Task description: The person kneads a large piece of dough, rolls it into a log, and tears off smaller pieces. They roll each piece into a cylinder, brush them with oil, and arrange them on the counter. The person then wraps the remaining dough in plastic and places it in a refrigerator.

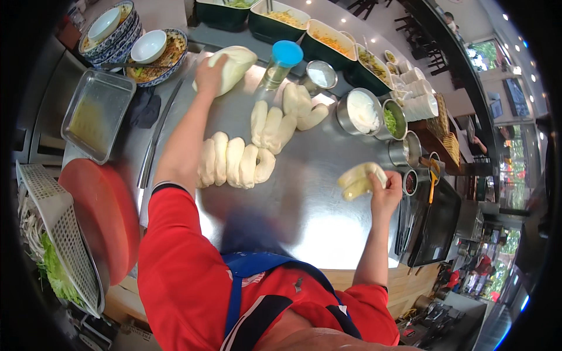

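My left hand (pixel 209 75) grips the near side of a large, smooth lump of pale dough (pixel 237 66) at the back left of the steel worktop (pixel 307 188). Some of its fingers are hidden. Over the right part of the worktop, my right hand (pixel 386 189) pinches one end of a flattened, glossy piece of dough (pixel 360 179), which hangs folded to the left. A row of dough rolls (pixel 235 160) lies beside my left forearm, partly covered by it. Two more groups of rolls, a middle one (pixel 273 127) and a farther one (pixel 303 105), lie behind that row.
A blue-lidded jar (pixel 281 61) and a steel canister (pixel 322 74) stand at the back. Bowls of white paste (pixel 363 112) and chopped greens (pixel 390 123) line the right. A long knife (pixel 156 145), a metal tray (pixel 99 114) and a red round board (pixel 103 219) are left.
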`<control>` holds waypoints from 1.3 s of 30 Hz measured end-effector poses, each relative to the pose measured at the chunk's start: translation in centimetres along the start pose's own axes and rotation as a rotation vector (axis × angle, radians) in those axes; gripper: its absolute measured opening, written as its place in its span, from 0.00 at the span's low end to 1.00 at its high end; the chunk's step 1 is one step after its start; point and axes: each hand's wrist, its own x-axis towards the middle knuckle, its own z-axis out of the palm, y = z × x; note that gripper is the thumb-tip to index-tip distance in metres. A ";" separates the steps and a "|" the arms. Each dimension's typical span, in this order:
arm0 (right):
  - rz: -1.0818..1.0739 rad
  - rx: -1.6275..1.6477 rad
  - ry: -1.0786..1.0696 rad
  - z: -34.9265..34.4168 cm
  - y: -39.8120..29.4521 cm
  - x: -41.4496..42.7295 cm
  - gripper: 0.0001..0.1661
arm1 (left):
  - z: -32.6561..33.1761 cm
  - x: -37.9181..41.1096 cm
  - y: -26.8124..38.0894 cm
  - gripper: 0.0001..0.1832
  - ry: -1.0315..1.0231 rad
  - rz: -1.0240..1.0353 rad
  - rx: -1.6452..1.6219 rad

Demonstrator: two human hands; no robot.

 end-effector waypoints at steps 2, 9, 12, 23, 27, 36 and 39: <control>-0.276 -0.180 0.182 1.3 -1.5 -0.9 0.08 | -1.6 -0.7 1.6 0.25 0.013 -0.132 -0.316; -0.323 -0.759 -0.266 9.4 8.4 -12.2 0.38 | -10.5 -11.4 8.3 0.15 -0.233 0.064 -0.356; -0.015 -0.058 -0.298 10.2 9.2 -12.1 0.37 | -12.2 -20.2 9.8 0.17 -0.444 0.148 -0.283; 0.035 0.044 -0.395 6.2 10.0 -14.6 0.31 | -3.2 -41.8 6.4 0.27 -0.574 0.663 0.326; -0.141 -0.070 -0.434 7.5 10.7 -13.9 0.28 | -1.9 -42.2 6.7 0.29 -0.461 0.546 0.392; -0.561 0.181 -0.485 -4.5 13.0 -18.1 0.24 | -8.3 -57.0 6.4 0.36 -0.612 0.579 0.635; -0.653 0.108 -0.501 -1.9 10.3 -16.7 0.25 | -6.4 -57.5 5.6 0.36 -0.546 0.600 0.645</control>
